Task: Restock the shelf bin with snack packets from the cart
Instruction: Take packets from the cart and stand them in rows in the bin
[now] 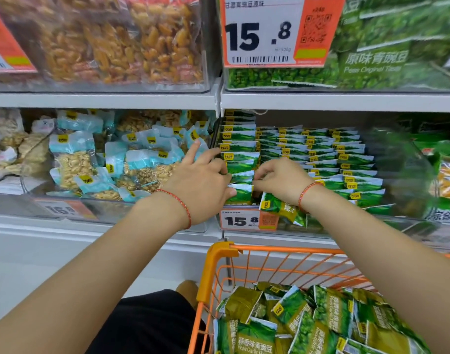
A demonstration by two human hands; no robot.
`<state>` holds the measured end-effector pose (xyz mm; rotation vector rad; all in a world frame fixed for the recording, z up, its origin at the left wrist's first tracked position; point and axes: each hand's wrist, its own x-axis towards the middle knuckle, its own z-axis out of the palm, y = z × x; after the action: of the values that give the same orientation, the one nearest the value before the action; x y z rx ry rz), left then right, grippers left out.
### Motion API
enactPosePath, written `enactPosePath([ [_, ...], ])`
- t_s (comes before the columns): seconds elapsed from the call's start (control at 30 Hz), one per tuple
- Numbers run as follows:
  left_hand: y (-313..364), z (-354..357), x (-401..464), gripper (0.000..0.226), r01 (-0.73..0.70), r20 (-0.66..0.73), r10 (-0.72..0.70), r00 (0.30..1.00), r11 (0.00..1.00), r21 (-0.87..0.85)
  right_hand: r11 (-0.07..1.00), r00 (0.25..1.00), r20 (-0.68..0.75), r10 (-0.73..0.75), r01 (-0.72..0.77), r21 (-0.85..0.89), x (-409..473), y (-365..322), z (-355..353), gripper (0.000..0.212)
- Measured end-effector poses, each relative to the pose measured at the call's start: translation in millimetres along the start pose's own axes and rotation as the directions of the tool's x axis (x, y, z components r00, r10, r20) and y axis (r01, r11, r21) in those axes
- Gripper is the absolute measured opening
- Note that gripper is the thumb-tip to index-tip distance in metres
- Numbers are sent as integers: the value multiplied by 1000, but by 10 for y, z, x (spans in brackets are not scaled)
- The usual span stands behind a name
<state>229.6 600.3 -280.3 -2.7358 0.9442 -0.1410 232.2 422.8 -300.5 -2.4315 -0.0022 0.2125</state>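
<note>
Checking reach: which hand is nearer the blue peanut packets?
Left. The left hand sits at the edge of the blue peanut packets; the right hand is farther off, over the green packets.

Bright, even shop light; wide-angle bending at the edges, right side smeared with blur, centre sharp
</note>
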Motion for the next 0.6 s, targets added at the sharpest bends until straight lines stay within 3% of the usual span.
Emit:
enactPosePath([
  [0.13,-4,0,9,47,14,-11,-14,1000,999,-43,999,994,-97,-47,48,7,19,-10,44,10],
  [0.27,-25,52,-1,37,27,-180,-55,982,988,-155,968,986,-152,-69,103,229,-6,41,56,20],
  [0.33,-29,68,18,30,34,-174,-63,983,986,-162,952,982,-176,-68,117,284,3,47,59,20],
  [0.4,-27,109,49,30,28,-146,-47,988,991,-127,953,983,-172,-62,110,283,18,38,50,19],
  [0.5,-23,141,74,21,-24,-221,-4,975,992,-124,946,992,-119,-39,75,315,27,27,28,19],
  [0.6,-2,188,78,29,-41,-285,-8,959,985,-165,949,998,-58,-15,33,313,22,23,-7,21],
])
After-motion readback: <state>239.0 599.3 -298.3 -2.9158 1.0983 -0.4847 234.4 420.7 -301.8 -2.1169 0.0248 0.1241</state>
